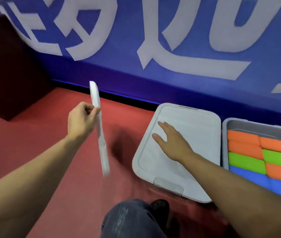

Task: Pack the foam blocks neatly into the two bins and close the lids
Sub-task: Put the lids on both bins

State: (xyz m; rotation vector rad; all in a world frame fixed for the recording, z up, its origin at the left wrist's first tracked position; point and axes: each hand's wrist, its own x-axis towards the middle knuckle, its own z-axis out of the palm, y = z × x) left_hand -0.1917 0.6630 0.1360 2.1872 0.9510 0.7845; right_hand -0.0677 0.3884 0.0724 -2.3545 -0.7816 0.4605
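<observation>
My left hand (82,120) grips a grey lid (100,131) by its edge and holds it on edge in the air, left of the bins. A grey bin with its lid on (196,134) stands on the red floor in the middle right. My right hand (172,142) lies flat on that closed lid, fingers straight. To the right, an open grey bin (225,131) holds orange foam blocks (243,143), green foam blocks (246,162) and blue foam blocks (249,176) packed in rows.
A blue wall banner (153,48) with large white characters runs just behind the bins. A dark red block (7,66) stands at the far left. The floor is red carpet (50,169). My knee (129,219) and a black shoe (160,206) show at the bottom.
</observation>
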